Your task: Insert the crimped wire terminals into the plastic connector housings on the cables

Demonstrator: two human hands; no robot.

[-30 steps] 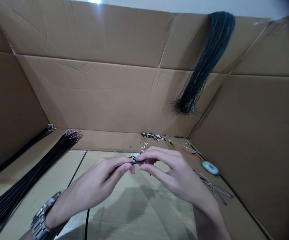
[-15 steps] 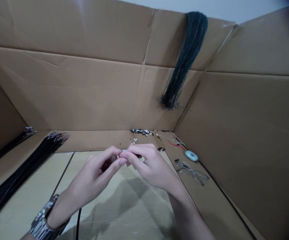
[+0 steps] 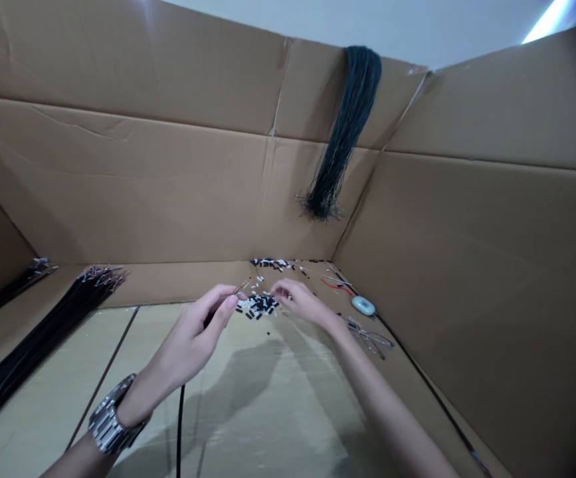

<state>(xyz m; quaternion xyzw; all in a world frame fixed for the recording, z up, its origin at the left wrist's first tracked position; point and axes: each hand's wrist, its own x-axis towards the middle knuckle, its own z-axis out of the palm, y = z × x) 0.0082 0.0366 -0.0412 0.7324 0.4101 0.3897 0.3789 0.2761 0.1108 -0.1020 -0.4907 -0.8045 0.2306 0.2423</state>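
Note:
My left hand (image 3: 202,328) is closed in a pinch on the end of a black cable (image 3: 181,425), whose thin coloured wires (image 3: 240,287) stick out past the fingertips. The cable hangs down below the palm. My right hand (image 3: 295,299) reaches to the right edge of a pile of small black and white pieces (image 3: 258,307), which look like short tubes. Its fingers are bent together at the pile. Whatever lies between those fingertips is too small to make out.
Black cable bundles (image 3: 43,338) with bared coloured ends lie at the left. Dark green strands (image 3: 350,126) hang over the cardboard wall (image 3: 168,159). More small pieces (image 3: 272,263) lie along the back. Glasses (image 3: 370,335) and a pale oval device (image 3: 363,305) rest at the right.
My hands were together at the fingertips; now they are apart. The right hand has moved away to the pile, which the hands hid before. The left hand keeps its pinch.

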